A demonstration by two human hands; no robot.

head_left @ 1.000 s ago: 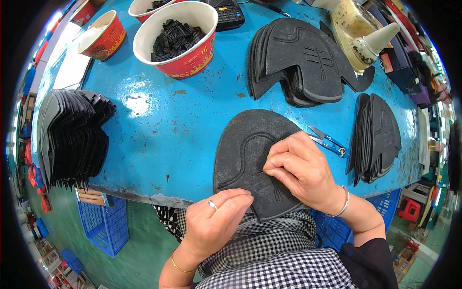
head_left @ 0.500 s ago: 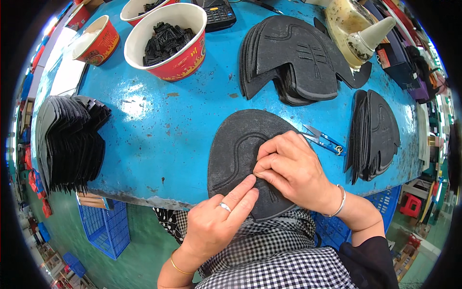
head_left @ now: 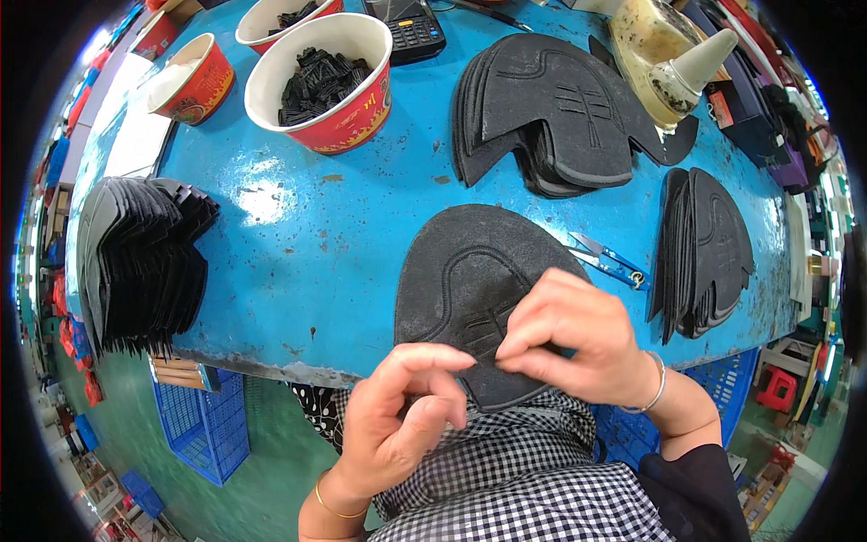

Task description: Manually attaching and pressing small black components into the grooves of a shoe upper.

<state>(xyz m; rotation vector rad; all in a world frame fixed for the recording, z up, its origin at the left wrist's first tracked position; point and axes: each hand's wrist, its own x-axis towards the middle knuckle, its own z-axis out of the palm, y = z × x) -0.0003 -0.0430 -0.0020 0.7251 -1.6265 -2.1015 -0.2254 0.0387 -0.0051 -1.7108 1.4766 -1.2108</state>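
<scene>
A rounded black foam-like piece (head_left: 465, 285) with pressed-in curved and crossing lines lies at the table's front edge, its lower end just over my lap. My right hand (head_left: 582, 339) is above its right side, thumb and forefinger pinched together near the pressed-in lines; anything between them is too small to make out. Beside the piece's lower left edge, my left hand (head_left: 402, 411) has thumb and forefinger apart and holds nothing I can see. Small blue-handled thread snips (head_left: 614, 264) lie just right of the piece.
Stacks of similar black pieces stand at the far right (head_left: 542, 99), right (head_left: 709, 244) and left (head_left: 144, 262). Behind are a red paper bucket (head_left: 348, 126) of small black parts, a smaller tub (head_left: 208, 86), a keypad device (head_left: 415, 32) and a stained glue bottle (head_left: 664, 90).
My left fingers have lifted off the piece and spread, drawing back toward me. My right hand has shifted slightly right and nearer, still pinching, uncovering more of the pressed-in lines.
</scene>
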